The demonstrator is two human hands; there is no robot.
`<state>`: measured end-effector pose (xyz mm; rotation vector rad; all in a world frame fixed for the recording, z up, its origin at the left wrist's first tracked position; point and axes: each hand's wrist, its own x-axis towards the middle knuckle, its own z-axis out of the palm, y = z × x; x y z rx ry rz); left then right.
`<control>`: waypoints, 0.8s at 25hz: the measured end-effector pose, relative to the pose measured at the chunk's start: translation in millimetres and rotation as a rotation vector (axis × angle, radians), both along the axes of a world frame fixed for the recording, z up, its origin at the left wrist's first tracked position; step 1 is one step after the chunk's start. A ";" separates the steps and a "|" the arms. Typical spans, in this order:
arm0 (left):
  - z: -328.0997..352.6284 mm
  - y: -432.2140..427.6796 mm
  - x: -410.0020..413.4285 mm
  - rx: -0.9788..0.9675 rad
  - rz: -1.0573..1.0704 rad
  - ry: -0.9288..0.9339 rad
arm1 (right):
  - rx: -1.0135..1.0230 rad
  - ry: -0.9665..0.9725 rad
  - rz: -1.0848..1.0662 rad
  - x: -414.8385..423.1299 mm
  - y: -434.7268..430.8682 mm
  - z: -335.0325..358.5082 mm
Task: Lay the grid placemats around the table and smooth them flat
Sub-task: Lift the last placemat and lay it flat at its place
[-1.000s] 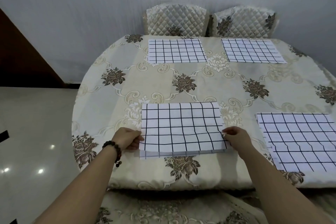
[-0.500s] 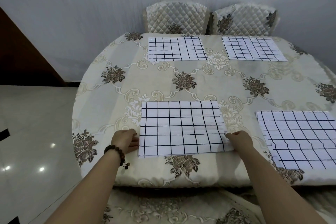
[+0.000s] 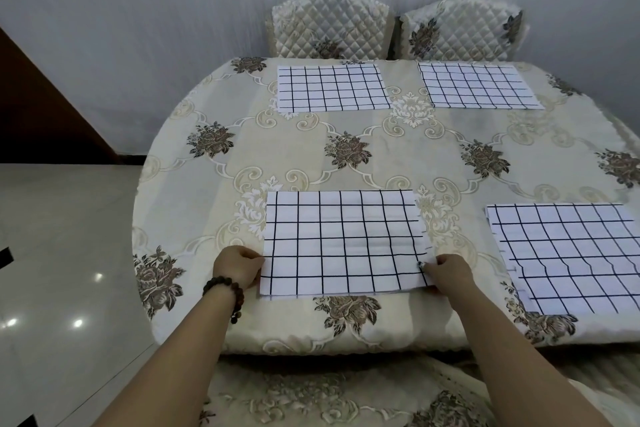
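Over the last second the rippled, lifted front edge of the near-left placemat (image 3: 344,243) has settled onto the cloth, and both hands have stayed at its sides. The left hand (image 3: 239,267) grips the mat's left edge with curled fingers, and the right hand (image 3: 450,272) pinches the right edge with the thumb on top. A bracelet of dark round beads (image 3: 225,291) circles the left wrist.

The mat is a thin white rectangle printed with a black grid. It lies near the table's front edge, with faint waves across its middle and a sliver of a lower layer showing along its front. The near-right placemat (image 3: 571,256) lies well apart to the right, its grid lines kinked by creases. The far-left placemat (image 3: 332,88) and far-right placemat (image 3: 481,87) lie flat by the back edge.

The table (image 3: 346,340) has a rounded end and is draped in a glossy cream tablecloth (image 3: 433,156) woven with brown roses and pale scrollwork. Behind it stand two chairs (image 3: 330,28) with diamond-quilted cream covers. At the left is a polished, reflective tile floor (image 3: 69,253).
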<state>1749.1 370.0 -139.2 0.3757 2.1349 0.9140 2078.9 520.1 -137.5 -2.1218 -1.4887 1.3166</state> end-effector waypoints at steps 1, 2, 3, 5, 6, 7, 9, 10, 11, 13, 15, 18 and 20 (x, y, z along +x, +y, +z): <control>3.2 -0.7 0.0 -0.035 -0.042 0.092 | 0.017 -0.019 -0.003 2.8 0.2 0.6; 7.5 0.4 -0.2 -0.069 -0.074 0.190 | 0.058 -0.080 -0.003 4.6 1.1 2.9; 11.6 0.4 1.5 -0.081 -0.094 0.280 | 0.113 -0.155 -0.026 7.6 0.6 4.6; 13.7 13.1 1.1 -0.001 -0.147 0.460 | 0.269 -0.243 -0.087 0.5 6.5 7.4; 14.0 20.1 4.0 0.060 -0.202 0.553 | 0.365 -0.255 -0.064 -9.1 7.5 9.6; 12.4 32.4 7.1 0.119 -0.275 0.645 | 0.459 -0.250 0.002 -24.6 11.9 11.5; 4.2 62.2 14.9 0.200 -0.449 0.786 | 0.590 -0.191 0.242 -63.9 20.4 8.3; -0.7 77.7 20.0 0.195 -0.544 0.823 | 0.608 -0.174 0.389 -84.6 22.9 5.1; -3.7 91.3 26.3 0.146 -0.641 0.837 | 0.611 -0.167 0.527 -104.2 25.3 -1.3; -9.8 110.9 37.1 0.036 -0.783 0.836 | 0.622 -0.177 0.728 -133.7 26.9 -14.3; -17.4 124.6 42.9 -0.014 -0.830 0.836 | 0.648 -0.212 0.823 -151.5 28.5 -25.8; -24.2 127.0 46.9 -0.046 -0.857 0.782 | 0.573 -0.304 0.892 -153.9 29.8 -34.9; -32.5 117.8 48.1 -0.093 -0.870 0.801 | 0.584 -0.367 0.875 -145.9 29.9 -42.0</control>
